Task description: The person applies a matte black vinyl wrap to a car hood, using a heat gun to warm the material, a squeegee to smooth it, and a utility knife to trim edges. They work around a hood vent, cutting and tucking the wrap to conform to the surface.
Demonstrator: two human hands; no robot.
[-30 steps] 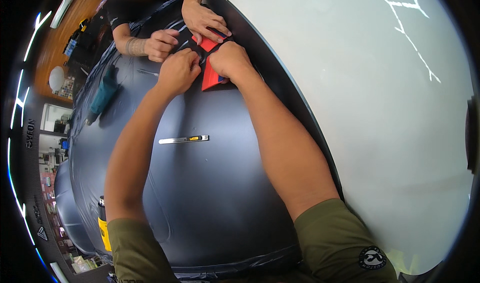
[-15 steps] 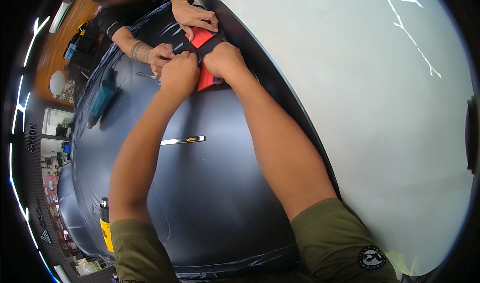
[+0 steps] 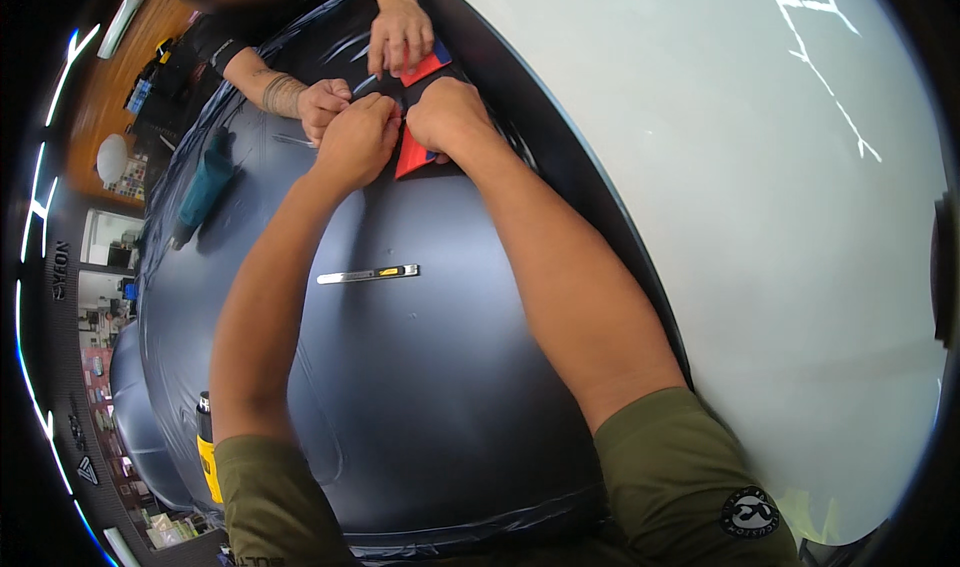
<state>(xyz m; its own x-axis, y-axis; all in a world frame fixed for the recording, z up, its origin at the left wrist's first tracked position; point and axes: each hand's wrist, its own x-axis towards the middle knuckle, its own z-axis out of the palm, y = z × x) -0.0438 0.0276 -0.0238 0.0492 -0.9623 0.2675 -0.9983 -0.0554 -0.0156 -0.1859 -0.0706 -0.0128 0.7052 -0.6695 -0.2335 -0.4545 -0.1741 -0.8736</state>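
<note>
Both my arms reach forward over a car hood covered in dark satin film (image 3: 430,367). My right hand (image 3: 450,117) is closed around a red squeegee (image 3: 414,155) with a blue part, its flat blade against the film near the hood's right edge. Just left of it, my left hand (image 3: 358,142) is pinched shut; what its fingertips hold is hidden. A co-worker opposite presses a second red squeegee (image 3: 428,66) with one hand (image 3: 400,39). That person's other hand (image 3: 324,107), closed, almost meets my left hand.
A silver snap-off knife (image 3: 368,274) lies mid-hood between my forearms. A teal heat gun (image 3: 203,199) rests at the left, and a yellow-and-black tool (image 3: 207,452) stands by my left elbow. The pale windshield-like surface (image 3: 760,247) fills the right side.
The co-worker's squeegee hand has shifted right, its fingers now pointing down over the red squeegee. My hands stay nearly in place; the view has shifted slightly.
</note>
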